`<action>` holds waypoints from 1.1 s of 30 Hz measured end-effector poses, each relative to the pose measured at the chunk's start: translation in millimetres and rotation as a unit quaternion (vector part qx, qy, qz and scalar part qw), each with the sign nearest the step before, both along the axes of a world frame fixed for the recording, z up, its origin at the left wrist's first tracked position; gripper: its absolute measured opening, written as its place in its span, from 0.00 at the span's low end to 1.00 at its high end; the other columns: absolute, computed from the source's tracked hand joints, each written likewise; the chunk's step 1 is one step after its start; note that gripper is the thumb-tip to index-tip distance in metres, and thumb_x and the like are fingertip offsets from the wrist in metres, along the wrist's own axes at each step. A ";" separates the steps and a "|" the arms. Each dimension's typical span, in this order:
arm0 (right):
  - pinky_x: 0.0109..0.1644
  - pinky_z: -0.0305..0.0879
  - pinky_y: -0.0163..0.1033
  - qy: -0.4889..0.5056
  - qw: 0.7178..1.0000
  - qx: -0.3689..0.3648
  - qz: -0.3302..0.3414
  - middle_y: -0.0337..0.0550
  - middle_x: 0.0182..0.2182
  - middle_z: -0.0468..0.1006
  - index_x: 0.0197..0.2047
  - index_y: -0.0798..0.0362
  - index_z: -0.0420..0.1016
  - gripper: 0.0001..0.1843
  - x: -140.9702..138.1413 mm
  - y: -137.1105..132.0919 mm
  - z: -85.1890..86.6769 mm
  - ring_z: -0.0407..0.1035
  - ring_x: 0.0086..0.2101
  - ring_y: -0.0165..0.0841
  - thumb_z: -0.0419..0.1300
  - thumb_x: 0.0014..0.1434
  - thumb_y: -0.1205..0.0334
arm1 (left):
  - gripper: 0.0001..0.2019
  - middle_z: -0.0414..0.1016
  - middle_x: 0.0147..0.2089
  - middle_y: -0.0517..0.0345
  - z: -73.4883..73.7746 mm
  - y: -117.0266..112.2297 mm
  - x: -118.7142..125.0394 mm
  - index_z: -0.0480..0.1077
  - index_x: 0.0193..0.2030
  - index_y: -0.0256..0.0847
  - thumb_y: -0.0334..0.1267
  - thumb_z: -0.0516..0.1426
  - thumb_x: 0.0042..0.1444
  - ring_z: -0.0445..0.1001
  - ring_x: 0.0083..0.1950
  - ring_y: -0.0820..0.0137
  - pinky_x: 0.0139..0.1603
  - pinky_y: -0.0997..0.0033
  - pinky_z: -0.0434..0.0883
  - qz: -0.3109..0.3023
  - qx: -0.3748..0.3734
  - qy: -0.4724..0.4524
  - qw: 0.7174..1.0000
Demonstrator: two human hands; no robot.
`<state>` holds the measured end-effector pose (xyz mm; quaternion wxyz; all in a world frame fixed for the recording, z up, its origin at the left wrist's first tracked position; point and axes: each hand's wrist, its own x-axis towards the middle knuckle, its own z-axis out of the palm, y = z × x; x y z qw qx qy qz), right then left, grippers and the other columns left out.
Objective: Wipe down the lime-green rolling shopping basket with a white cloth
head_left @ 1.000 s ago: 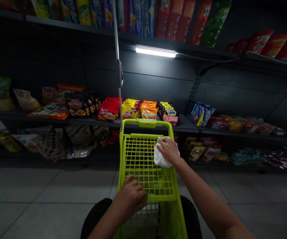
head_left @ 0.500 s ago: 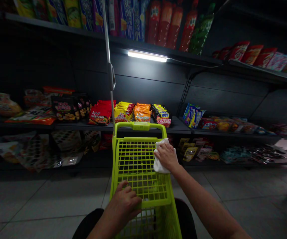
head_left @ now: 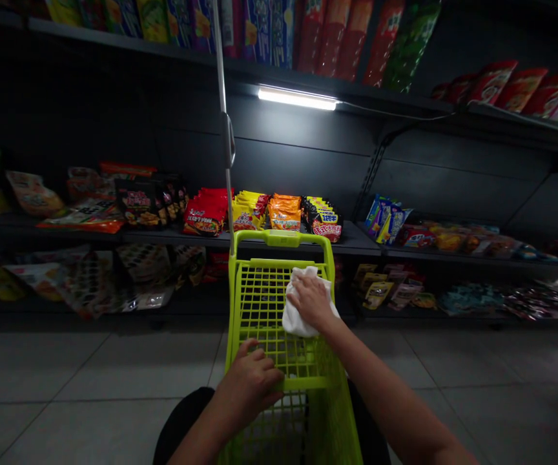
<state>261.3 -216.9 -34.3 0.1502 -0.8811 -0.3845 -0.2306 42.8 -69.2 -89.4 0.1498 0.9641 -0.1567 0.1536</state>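
Observation:
A lime-green plastic shopping cart (head_left: 264, 303) stands right in front of me, its mesh panel facing up. My left hand (head_left: 251, 381) grips the near edge of that mesh panel, fingers curled over the rim. My right hand (head_left: 312, 299) presses a crumpled white cloth (head_left: 294, 316) against the mesh near the right side, fingers closed on it. The cart's handle bar (head_left: 283, 239) lies at the far end.
Dark store shelves (head_left: 356, 244) run across the back, stocked with snack and noodle packets (head_left: 259, 213). A metal pole (head_left: 225, 129) rises from the cart's left corner. A strip light (head_left: 298, 98) glows under the top shelf. Grey floor tiles (head_left: 90, 374) spread to both sides.
My right hand and the cloth have slid left across the mesh, from the right rim toward the middle. My left hand keeps its grip. The view has swayed a little.

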 end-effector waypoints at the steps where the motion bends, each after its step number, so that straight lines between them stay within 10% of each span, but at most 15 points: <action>1: 0.63 0.50 0.50 0.002 1.000 -0.025 -0.002 0.46 0.62 0.70 0.53 0.46 0.77 0.17 -3.4 3.3 -4.5 0.59 0.60 0.46 0.53 0.70 0.49 | 0.11 0.78 0.33 0.65 1.2 -0.6 0.0 0.76 0.39 0.51 0.48 0.69 0.52 0.73 0.41 0.66 0.65 0.51 0.53 -0.001 0.004 0.002 1.000; 10: 0.52 0.61 0.44 0.081 0.985 0.136 -0.063 0.50 0.42 0.77 0.41 0.52 0.78 0.24 13.5 34.7 12.0 0.67 0.45 0.41 0.42 0.75 0.55 | 0.10 0.77 0.32 0.64 6.2 -0.6 -2.1 0.76 0.36 0.50 0.49 0.68 0.52 0.72 0.40 0.67 0.64 0.53 0.55 -0.002 0.009 -0.001 1.000; 17: 0.60 0.55 0.50 -0.010 1.000 -0.017 0.002 0.49 0.56 0.73 0.48 0.48 0.78 0.16 -14.8 49.8 -6.8 0.61 0.56 0.46 0.53 0.71 0.50 | 0.10 0.77 0.32 0.64 5.6 -0.4 -0.8 0.76 0.35 0.48 0.48 0.68 0.53 0.72 0.40 0.67 0.65 0.51 0.54 -0.004 0.012 0.000 1.000; 24: 0.52 0.60 0.42 0.108 0.988 0.113 -0.020 0.47 0.41 0.77 0.39 0.51 0.80 0.23 8.3 61.2 16.8 0.67 0.45 0.39 0.45 0.73 0.56 | 0.11 0.79 0.34 0.65 10.6 -1.4 -3.1 0.77 0.38 0.50 0.48 0.69 0.51 0.74 0.41 0.66 0.64 0.50 0.55 -0.004 -0.004 0.015 1.000; 33: 0.55 0.58 0.45 0.053 0.998 0.037 0.024 0.47 0.45 0.77 0.41 0.50 0.78 0.16 -6.4 69.4 -0.8 0.65 0.48 0.41 0.54 0.71 0.52 | 0.10 0.79 0.33 0.64 8.2 0.2 -2.6 0.76 0.38 0.50 0.47 0.69 0.52 0.73 0.41 0.66 0.63 0.51 0.55 -0.009 0.016 0.007 1.000</action>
